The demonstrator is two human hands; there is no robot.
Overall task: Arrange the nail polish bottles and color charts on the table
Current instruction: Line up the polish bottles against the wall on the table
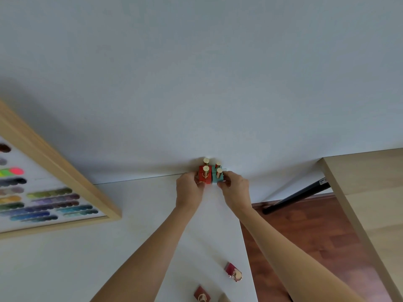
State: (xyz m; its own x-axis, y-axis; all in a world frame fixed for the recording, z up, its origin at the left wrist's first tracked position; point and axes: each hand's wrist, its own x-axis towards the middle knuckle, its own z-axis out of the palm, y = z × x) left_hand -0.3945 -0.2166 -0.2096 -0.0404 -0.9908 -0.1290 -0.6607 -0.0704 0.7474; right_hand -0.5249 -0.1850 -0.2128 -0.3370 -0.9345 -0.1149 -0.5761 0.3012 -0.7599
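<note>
Several small nail polish bottles with gold caps stand in a tight cluster at the far edge of the white table (135, 214), against the wall. My left hand (189, 188) grips the front red bottle (205, 176). Beside it, the teal bottle (218, 177) is pinched by my right hand (235, 188). Two more bottles stand behind these, partly hidden. A dark red bottle (233, 271) rests near the table's right edge, and another red bottle (202, 294) sits at the bottom of the view. A wood-framed colour chart (43, 201) leans at the left.
A light wooden table (366, 192) with a black leg (298, 196) stands to the right, across a gap of red-brown wooden floor (305, 236). A plain pale wall (196, 73) rises behind the white table.
</note>
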